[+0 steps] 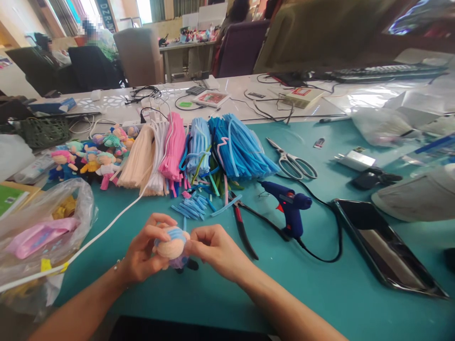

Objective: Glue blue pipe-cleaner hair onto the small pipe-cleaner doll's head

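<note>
A small doll (171, 248) with a peach head, blue strips on top and a purple body is between my hands over the green mat. My left hand (146, 251) is wrapped round the head's left side. The fingers of my right hand (209, 246) pinch at the head's right edge; what lies between those fingertips is too small to tell. A light blue stem (185, 224) rises just behind the head. Dark feet (192, 264) show below the body. Cut blue pieces (192, 206) lie in a pile beyond the doll.
Fuzzy stem bundles (241, 151) and finished dolls (106, 151) lie behind. Pliers (244, 229), scissors (293, 162), a glue gun (292, 208) and a phone (384, 246) are on the right. A plastic bag (53, 227) and a white cable (106, 227) are on the left.
</note>
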Available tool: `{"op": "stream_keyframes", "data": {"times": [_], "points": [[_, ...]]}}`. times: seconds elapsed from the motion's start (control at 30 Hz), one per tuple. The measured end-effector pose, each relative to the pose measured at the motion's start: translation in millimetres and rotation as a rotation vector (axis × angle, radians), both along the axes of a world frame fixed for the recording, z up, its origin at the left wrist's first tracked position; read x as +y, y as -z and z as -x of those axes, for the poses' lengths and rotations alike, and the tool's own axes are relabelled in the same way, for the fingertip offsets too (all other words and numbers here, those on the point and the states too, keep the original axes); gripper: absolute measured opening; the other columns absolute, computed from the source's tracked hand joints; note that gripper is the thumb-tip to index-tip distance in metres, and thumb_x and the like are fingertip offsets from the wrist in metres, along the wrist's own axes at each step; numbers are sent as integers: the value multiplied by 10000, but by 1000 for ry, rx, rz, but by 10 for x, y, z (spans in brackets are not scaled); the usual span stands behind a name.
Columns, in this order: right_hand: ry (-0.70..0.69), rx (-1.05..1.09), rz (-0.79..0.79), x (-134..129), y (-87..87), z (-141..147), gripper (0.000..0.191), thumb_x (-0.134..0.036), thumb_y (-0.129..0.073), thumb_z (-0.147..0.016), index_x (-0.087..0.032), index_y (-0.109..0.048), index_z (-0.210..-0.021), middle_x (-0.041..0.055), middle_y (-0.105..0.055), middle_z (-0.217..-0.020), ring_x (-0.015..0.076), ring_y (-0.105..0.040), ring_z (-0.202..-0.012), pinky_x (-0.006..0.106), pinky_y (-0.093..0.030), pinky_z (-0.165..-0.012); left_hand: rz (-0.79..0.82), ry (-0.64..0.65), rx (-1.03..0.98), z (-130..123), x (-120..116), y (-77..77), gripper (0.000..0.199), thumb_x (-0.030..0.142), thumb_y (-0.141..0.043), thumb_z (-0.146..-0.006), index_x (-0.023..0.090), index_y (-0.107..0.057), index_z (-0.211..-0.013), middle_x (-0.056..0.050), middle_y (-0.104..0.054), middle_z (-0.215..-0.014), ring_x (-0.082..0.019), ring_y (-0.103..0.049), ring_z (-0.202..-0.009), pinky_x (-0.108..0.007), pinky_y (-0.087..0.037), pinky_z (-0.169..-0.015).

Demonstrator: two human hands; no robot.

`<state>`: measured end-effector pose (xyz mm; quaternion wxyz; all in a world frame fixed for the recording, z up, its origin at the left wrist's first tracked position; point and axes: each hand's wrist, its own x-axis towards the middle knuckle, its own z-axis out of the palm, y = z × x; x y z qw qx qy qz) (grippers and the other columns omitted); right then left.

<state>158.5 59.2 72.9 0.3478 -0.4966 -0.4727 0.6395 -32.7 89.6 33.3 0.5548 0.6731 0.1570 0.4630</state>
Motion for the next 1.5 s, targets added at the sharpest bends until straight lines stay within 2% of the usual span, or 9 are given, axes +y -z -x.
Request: {"op": "stream_keyframes", "data": {"times": [0.23, 0.4, 0.5, 0.6, 0.73, 0.87, 1.0, 1.33, 1.5], "points": [[47, 56, -19, -4, -66, -23, 226, -343, -587, -675, -157, -636, -557, -40, -517, -478, 74, -357, -469, 217, -236, -457, 107, 1, -7, 25, 19, 5, 230, 248, -635, -803, 283, -595, -1027, -78, -544, -1145, -180, -606, -814, -295, -493, -631], [37, 24, -40, -8, -42, -53, 295, -384, -562, -733, -151, -653, -578, -53, -435, -440, 72, -314, -443, 216, -223, -444, 134, -18, -9, 30, 26, -4, 208, 243, -640, -793, 266, -607, -997, -76, -552, -1128, -194, -604, -867, -311, -507, -674], [41, -26, -105, -18, -27, -56, 382, -443, -559, -778, -154, -581, -529, -45, -431, -457, 76, -328, -467, 218, -240, -455, 143, -22, -6, 26, 19, -11, 202, 249, -645, -790, 269, -607, -987, -75, -551, -1136, -193, -607, -858, -313, -523, -660], [123, -86, -192, -29, -47, -46, 407, -467, -588, -786, -168, -497, -526, -50, -409, -491, 80, -326, -501, 217, -248, -471, 145, -29, 0, 14, -2, -26, 197, 243, -645, -797, 278, -604, -986, -72, -543, -1133, -192, -611, -856, -333, -547, -673], [222, -60, -265, -43, -89, -28, 371, -485, -687, -735, -175, -508, -637, -48, -459, -576, 89, -383, -542, 218, -316, -505, 56, -16, 14, 8, -26, -35, 217, 205, -616, -815, 294, -584, -1010, -64, -529, -1129, -197, -606, -893, -387, -552, -752], [161, 57, -234, -58, -84, -2, 478, -607, -726, -687, -175, -523, -710, -51, -495, -600, 90, -433, -537, 222, -356, -515, -82, -1, 75, 32, -30, -23, 264, 162, -592, -811, 294, -572, -1039, -78, -524, -1154, -209, -585, -944, -385, -524, -786], [117, 122, -180, -72, -42, 21, 539, -659, -736, -647, -170, -525, -729, -59, -478, -599, 81, -426, -533, 213, -350, -507, -130, 37, 93, 46, -35, -33, 299, 167, -584, -815, 308, -558, -1077, -86, -515, -1174, -227, -579, -963, -407, -513, -805], [66, 138, -140, -88, -38, 45, 557, -678, -726, -640, -164, -533, -730, -47, -490, -605, 84, -449, -535, 220, -367, -519, -235, 44, 139, 39, -59, -79, 379, 181, -573, -837, 330, -514, -1181, -100, -496, -1170, -243, -554, -1000, -403, -502, -817], [71, 127, -155, -92, -44, 45, 479, -595, -744, -674, -167, -535, -716, -52, -485, -589, 79, -438, -524, 213, -357, -511, -263, 39, 152, 58, -75, -64, 455, 169, -571, -839, 363, -512, -1246, -97, -512, -1179, -243, -564, -991, -386, -505, -790]]}}
